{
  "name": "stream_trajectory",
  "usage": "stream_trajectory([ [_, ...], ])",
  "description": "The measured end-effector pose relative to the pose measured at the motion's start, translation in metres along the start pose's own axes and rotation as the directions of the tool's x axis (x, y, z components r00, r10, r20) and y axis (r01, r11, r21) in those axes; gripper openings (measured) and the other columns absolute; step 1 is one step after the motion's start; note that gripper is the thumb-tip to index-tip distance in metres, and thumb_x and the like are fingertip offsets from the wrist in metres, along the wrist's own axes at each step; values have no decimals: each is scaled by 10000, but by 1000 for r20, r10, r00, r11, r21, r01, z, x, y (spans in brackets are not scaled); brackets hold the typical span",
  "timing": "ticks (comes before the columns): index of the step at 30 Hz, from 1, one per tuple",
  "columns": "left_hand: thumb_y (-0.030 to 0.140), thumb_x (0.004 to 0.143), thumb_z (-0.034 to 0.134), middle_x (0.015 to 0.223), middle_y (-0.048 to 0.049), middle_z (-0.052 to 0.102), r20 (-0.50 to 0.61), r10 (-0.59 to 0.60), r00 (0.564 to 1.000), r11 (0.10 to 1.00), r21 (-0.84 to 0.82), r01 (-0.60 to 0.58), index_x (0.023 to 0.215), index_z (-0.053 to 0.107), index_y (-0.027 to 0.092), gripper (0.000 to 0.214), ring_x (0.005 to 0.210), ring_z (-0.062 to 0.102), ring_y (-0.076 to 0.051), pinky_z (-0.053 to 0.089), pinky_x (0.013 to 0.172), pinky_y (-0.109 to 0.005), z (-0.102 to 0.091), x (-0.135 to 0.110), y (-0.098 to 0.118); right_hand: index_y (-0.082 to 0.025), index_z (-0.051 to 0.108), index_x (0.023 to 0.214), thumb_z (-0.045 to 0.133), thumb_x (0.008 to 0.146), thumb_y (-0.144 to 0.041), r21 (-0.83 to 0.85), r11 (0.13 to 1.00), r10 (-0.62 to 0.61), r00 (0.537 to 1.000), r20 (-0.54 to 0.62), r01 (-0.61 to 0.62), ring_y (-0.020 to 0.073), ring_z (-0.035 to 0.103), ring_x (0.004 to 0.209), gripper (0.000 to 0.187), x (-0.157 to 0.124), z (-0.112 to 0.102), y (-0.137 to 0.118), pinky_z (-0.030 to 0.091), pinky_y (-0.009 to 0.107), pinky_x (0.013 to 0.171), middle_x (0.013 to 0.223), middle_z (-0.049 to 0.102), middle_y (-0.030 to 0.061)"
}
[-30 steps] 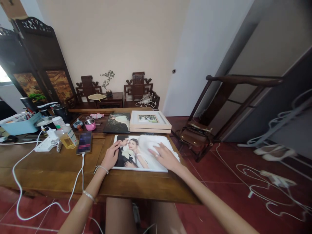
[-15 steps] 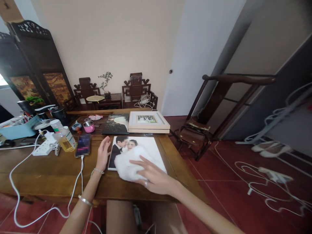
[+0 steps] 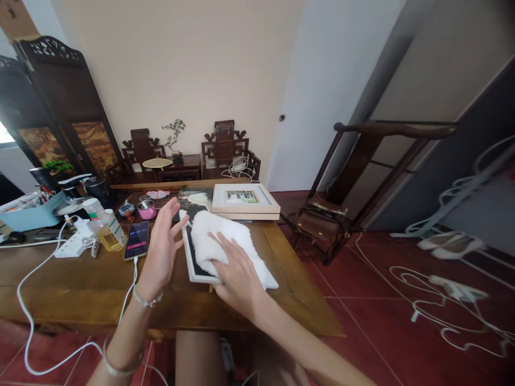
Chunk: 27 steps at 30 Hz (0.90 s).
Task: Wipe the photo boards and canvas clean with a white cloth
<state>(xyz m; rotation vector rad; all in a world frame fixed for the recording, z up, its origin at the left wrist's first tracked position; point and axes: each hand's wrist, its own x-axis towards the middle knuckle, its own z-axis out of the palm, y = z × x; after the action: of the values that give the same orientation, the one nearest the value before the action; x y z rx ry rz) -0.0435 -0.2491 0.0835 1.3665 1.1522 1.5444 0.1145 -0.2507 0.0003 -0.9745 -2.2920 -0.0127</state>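
A white fluffy towel [image 3: 245, 238] covers most of a white-edged photo panel [image 3: 195, 272], leaving a dark strip of its picture showing on the left. My right hand [image 3: 237, 268] rests on the towel with fingers spread over it, gripping a fold near the panel's front. The panel's near edge looks slightly raised off the wooden table [image 3: 177, 308]. At the panel's left side my left hand [image 3: 163, 246] is upright, fingers apart; whether its fingertips touch the edge I cannot tell.
Behind the panel lie a dark photo panel [image 3: 197, 198] and stacked light wooden frames [image 3: 261, 210]. To the left are a charging phone [image 3: 137, 239], a bottle [image 3: 110, 236], a power strip [image 3: 74, 241] and a pink cup [image 3: 146, 209]. A wooden chair [image 3: 341, 182] stands right.
My left hand has risen and come nearer the camera, fingers spreading. My right hand has shifted the towel up and right across the panel, whose near edge now looks lifted.
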Motion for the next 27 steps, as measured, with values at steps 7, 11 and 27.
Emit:
stream_trajectory([
  [7, 433, 869, 421, 1407, -33, 377, -126, 52, 991, 988, -136, -70, 1246, 420, 301, 399, 1309, 333, -238, 433, 944, -396, -3, -5, -29, -170, 624, 649, 632, 697, -234, 399, 867, 468, 761, -450, -297, 283, 630, 835, 80, -3, -31, 25, 511, 401, 772, 777, 685, 97],
  [11, 346, 752, 648, 1346, -114, 459, -84, -437, 896, 876, -267, 402, 1230, 450, 236, 529, 1259, 412, -243, 397, 983, -396, 12, -18, -79, -142, 622, 950, 727, 633, -282, 898, 435, 850, 358, -387, -63, 226, 637, 848, 362, 2, -47, 34, 531, 377, 771, 910, 685, 59],
  [27, 284, 695, 713, 902, -123, 713, 102, -491, 865, 820, -280, 499, 999, 613, 98, 370, 681, 685, -199, 535, 583, -253, -8, -8, -101, -159, 637, 895, 519, 739, -544, 965, -206, 729, 632, 262, -163, 306, 577, 1046, 432, -43, -33, 117, 465, 493, 876, 976, 686, 117],
])
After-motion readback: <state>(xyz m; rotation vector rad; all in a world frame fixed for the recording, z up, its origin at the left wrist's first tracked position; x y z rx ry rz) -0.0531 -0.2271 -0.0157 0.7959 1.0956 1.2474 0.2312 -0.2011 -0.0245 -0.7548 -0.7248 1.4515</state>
